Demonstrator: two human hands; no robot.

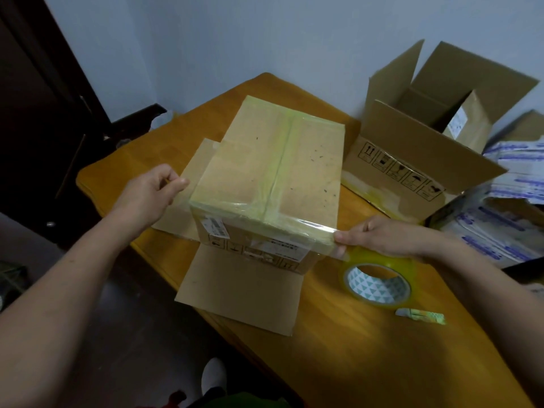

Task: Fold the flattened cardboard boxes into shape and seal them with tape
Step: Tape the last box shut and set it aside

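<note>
light box, sticky film

box (265,172) stands on the table (353,348), likely light and stiff at its corners. hands well apart: left hand (147,192) pinches the tape strip (265,214) at its end, right hand (379,235) pinches it beside the tape roll (376,285) — thin, clingy film, best held taut.

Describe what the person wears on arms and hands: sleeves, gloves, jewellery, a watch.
Nothing shows. The left forearm and right forearm are bare to the frame edge, with no sleeve in view. The left hand and right hand are ungloved, with no ring, watch or bracelet visible.
</note>
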